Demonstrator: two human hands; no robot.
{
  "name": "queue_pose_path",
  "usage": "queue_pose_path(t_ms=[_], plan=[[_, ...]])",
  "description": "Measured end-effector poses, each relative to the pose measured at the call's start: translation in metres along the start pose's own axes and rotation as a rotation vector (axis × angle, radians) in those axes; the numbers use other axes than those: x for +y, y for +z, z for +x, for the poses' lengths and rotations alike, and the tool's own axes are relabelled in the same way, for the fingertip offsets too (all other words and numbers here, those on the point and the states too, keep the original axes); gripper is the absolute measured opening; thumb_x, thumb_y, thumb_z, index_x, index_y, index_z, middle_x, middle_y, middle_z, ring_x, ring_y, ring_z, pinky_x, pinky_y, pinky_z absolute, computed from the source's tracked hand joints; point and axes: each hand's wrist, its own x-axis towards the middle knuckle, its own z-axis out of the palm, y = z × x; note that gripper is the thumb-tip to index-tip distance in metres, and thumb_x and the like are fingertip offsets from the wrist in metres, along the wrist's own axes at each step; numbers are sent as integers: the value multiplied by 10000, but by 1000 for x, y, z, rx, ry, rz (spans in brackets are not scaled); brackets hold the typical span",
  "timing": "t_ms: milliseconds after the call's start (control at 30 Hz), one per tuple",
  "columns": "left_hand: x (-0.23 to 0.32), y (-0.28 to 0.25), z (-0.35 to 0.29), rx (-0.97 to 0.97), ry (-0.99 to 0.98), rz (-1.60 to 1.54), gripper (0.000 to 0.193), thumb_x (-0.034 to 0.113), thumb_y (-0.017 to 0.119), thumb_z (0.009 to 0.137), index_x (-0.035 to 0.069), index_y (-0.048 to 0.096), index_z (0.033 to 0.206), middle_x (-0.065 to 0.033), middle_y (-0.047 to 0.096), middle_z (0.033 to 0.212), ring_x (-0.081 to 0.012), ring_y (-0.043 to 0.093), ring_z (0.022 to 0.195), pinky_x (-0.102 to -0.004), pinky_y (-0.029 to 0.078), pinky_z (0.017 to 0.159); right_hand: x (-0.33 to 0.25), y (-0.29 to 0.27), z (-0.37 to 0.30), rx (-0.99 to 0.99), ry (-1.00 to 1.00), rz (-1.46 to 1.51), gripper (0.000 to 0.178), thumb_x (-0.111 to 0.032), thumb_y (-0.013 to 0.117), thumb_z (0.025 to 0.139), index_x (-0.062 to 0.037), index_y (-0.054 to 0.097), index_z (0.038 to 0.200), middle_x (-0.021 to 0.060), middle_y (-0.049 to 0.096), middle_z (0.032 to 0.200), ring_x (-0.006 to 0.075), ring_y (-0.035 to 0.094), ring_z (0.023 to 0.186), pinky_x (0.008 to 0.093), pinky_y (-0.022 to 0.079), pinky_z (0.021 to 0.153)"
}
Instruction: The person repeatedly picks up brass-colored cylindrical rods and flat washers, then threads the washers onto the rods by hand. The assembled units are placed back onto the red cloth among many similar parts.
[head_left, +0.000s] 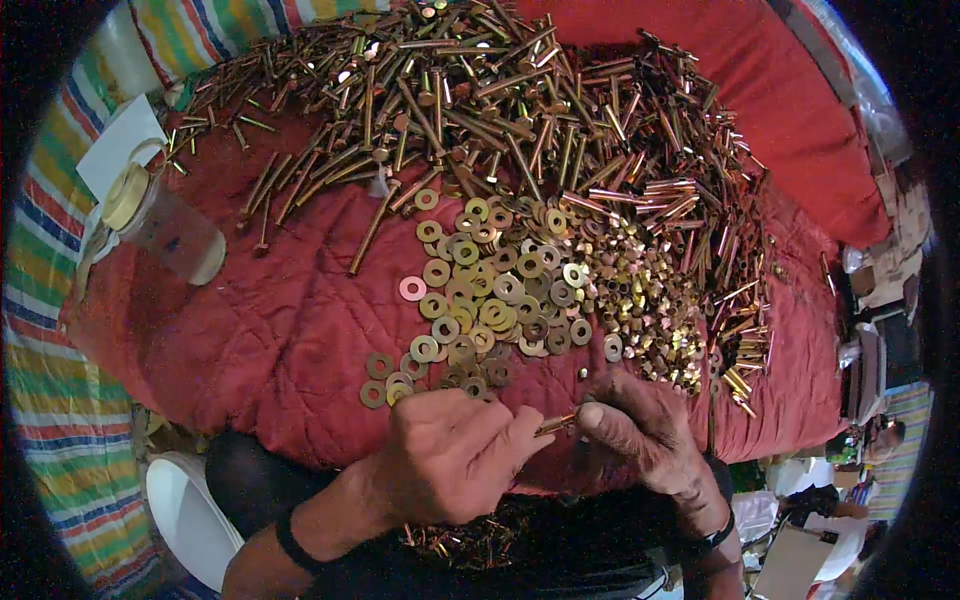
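Note:
My left hand (455, 450) is closed, its thumb and fingers pinching a thin brass-coloured bolt (556, 424) that points to the right. My right hand (640, 430) meets the bolt's other end, thumb against it and fingers curled; its fingertips are partly hidden. Just beyond the left hand lie loose flat washers (495, 312), some overlapping. Small gold-coloured nuts (640, 290) form a heap past the right hand. Behind both spreads a large pile of long bolts (460, 90).
A red quilted cloth (290, 340) covers the work surface. On the left stands a clear jar (175, 235) with a cream lid, beside a white sheet (120, 150). Short metal sleeves (745, 340) lie at the right. More metal pieces (465, 540) sit by my lap, near a white chair (190, 510).

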Motion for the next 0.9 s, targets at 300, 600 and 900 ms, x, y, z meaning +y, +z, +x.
queue_pose_path(t_ms=[300, 600, 900], plan=[[-4, 9, 5, 47, 31, -23, 213, 109, 805, 804, -16, 671, 915, -31, 487, 626, -184, 524, 462, -327, 412, 423, -3, -2, 3, 74, 144, 179, 188, -162, 762, 946, 14, 746, 1010, 81, 715, 855, 141, 678, 768, 293, 535, 699], [-5, -9, 10, -296, -991, -1063, 221, 180, 757, 939, -42, 765, 943, -42, 726, 767, -64, 617, 652, -273, 473, 581, 8, -7, 1, 145, -481, -329, 289, -141, 826, 850, -25, 749, 1103, 96, 748, 953, 302, 734, 883, 380, 590, 811], [-1, 1, 3, -56, -11, -101, 231, 126, 801, 802, 39, 748, 1010, -44, 622, 682, -167, 578, 536, -323, 423, 451, -1, 4, 2, 167, -134, 70, 176, -143, 751, 944, 24, 724, 992, 69, 689, 779, 149, 662, 627, 287, 530, 569]])
